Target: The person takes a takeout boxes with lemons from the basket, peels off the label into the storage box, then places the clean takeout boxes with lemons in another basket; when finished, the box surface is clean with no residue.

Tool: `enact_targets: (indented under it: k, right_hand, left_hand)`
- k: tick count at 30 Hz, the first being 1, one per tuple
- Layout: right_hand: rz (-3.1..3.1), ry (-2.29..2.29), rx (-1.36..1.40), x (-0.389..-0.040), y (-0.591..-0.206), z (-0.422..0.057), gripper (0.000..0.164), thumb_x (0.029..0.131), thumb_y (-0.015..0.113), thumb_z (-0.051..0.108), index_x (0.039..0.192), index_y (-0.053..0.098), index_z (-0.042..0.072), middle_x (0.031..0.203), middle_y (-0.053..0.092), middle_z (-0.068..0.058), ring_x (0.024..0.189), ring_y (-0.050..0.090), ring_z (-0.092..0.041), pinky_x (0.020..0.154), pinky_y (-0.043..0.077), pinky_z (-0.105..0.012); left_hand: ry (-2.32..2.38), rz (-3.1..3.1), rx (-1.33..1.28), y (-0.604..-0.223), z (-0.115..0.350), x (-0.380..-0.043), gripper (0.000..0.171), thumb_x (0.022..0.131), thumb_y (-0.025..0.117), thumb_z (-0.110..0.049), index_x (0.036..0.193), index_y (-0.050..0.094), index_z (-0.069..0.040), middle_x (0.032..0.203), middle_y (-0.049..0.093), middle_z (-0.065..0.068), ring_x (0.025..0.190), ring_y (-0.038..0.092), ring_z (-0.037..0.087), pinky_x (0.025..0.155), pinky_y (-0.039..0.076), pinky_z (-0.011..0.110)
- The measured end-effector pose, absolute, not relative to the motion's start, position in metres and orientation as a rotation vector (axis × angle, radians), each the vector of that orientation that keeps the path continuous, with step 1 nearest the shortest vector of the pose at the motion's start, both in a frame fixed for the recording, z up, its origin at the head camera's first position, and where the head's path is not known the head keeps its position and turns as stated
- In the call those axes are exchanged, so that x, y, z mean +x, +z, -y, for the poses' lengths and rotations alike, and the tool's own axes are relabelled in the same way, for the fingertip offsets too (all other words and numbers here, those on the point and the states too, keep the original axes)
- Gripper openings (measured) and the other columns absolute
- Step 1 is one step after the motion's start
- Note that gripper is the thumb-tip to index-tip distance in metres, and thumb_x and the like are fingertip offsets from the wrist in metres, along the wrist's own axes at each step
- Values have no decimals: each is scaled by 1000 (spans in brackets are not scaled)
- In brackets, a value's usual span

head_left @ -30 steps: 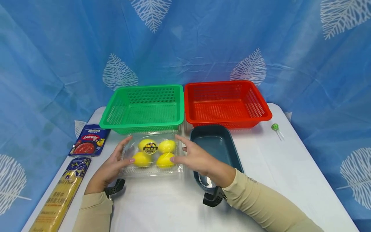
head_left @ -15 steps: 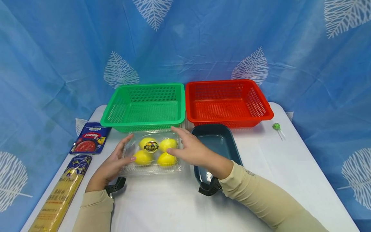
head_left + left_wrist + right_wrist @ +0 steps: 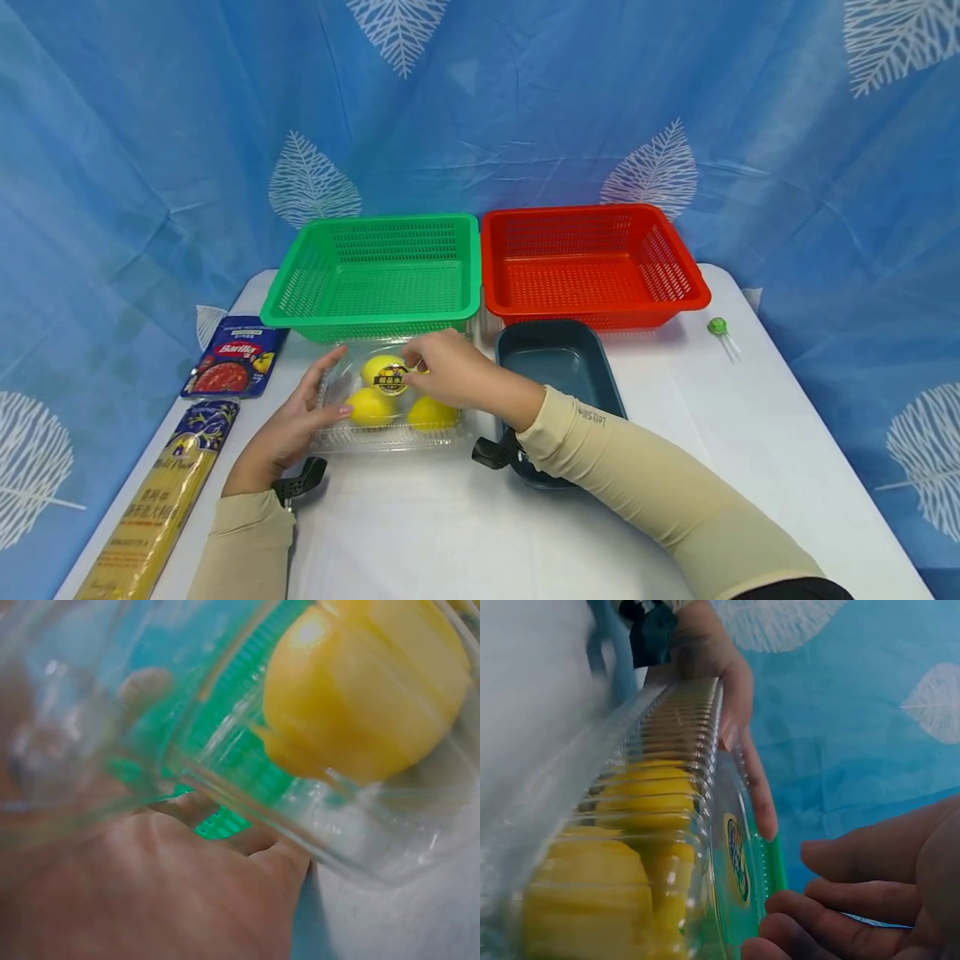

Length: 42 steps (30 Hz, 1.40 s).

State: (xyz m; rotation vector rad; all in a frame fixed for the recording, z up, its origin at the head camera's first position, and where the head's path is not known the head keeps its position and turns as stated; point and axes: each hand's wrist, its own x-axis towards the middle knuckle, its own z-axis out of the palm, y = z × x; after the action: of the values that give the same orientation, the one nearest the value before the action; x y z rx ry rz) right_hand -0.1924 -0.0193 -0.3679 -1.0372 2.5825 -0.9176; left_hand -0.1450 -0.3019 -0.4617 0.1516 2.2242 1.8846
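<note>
A clear plastic fruit box [image 3: 397, 439] holds several yellow lemons [image 3: 372, 407] under a lid with a dark label [image 3: 391, 380]. My left hand [image 3: 288, 421] grips its left end, thumb over the front part and fingers towards the far corner. One lemon [image 3: 367, 690] shows large through the plastic in the left wrist view. Over the right half of the lid hovers my right hand [image 3: 453, 367], fingers loosely bent, hiding part of the lemons. The right wrist view has its thumb and fingers [image 3: 832, 919] apart, beside the lid, with nothing between them.
Behind the box stand a green basket [image 3: 375, 321] and a red basket [image 3: 592, 312]. A dark blue dish [image 3: 592, 367] lies under my right forearm. Sauce pouch [image 3: 236, 354] and spaghetti pack [image 3: 161, 500] lie left, a green lollipop [image 3: 717, 326] far right.
My right hand has let go of the box's right end and moved left over the lid, its fingers bending. My left hand keeps its grip, and the box stays in place.
</note>
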Motion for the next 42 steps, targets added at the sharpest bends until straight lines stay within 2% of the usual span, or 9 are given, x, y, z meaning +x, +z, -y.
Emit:
enact_targets:
  k: [4, 7, 11, 15, 17, 21, 27, 31, 42]
  right_hand:
    - [-2631, -787, -1036, -198, -368, 34, 21, 99, 73, 10, 120, 77, 5, 95, 71, 0, 87, 60, -12, 95, 49, -26]
    - [-2657, -694, -1020, -202, -369, 42, 7, 99, 75, 12, 97, 76, 6, 77, 55, 1, 75, 50, -13, 79, 45, -23]
    - [-2678, -637, -961, -206, -370, 48, 27, 97, 78, 14, 75, 63, 9, 73, 45, 4, 70, 43, -12, 63, 36, -23]
    - [-2689, -617, -932, -208, -372, 51, 46, 95, 81, 16, 64, 47, 15, 68, 36, 7, 64, 34, -9, 60, 31, -22]
    - [-2683, -609, -935, -208, -372, 52, 55, 94, 82, 17, 63, 37, 15, 67, 23, 3, 61, 26, -12, 57, 24, -26]
    - [-2706, -607, -906, -206, -371, 54, 35, 92, 84, 17, 70, 56, 14, 75, 46, 6, 70, 41, -9, 65, 38, -22]
    - [-2715, -615, -860, -204, -371, 56, 12, 92, 84, 16, 91, 74, 9, 97, 64, 1, 90, 55, -12, 78, 48, -23]
    - [-2725, -630, -851, -200, -371, 56, 25, 93, 83, 15, 116, 77, 7, 114, 68, 0, 110, 59, -16, 91, 51, -26]
    - [-2757, -727, -964, -192, -378, 56, 21, 90, 82, 1, 100, 67, 11, 97, 61, 3, 92, 57, -14, 78, 50, -23]
  left_hand:
    - [1881, -2227, 158, -460, 301, -145, 97, 96, 73, -11, 171, 12, -25, 175, -10, 1, 156, -18, 37, 107, -6, 84]
    - [1883, -2224, 174, -459, 301, -144, 96, 96, 72, -11, 171, 13, -23, 175, -9, 2, 155, -18, 37, 107, -6, 84]
    - [1882, -2220, 197, -458, 300, -143, 94, 97, 71, -10, 171, 14, -22, 175, -11, 5, 155, -19, 37, 107, -6, 84]
    - [1871, -2225, 208, -458, 300, -143, 93, 98, 71, -10, 170, 15, -23, 175, -12, 6, 155, -19, 37, 107, -5, 85]
    - [1868, -2228, 212, -458, 301, -142, 92, 98, 70, -10, 170, 15, -23, 175, -12, 6, 155, -19, 37, 107, -5, 85]
    - [1868, -2233, 211, -457, 301, -142, 92, 98, 71, -11, 170, 15, -23, 175, -12, 6, 155, -20, 37, 106, -5, 85]
    - [1874, -2229, 217, -458, 302, -142, 91, 98, 70, -10, 170, 15, -22, 175, -10, 6, 155, -19, 37, 107, -5, 84]
    - [1881, -2227, 231, -459, 302, -142, 90, 98, 69, -9, 170, 15, -20, 175, -9, 7, 155, -18, 37, 108, -5, 83]
    - [1869, -2241, 208, -459, 301, -142, 92, 98, 70, -11, 170, 13, -20, 175, -7, 5, 155, -16, 39, 108, -3, 84]
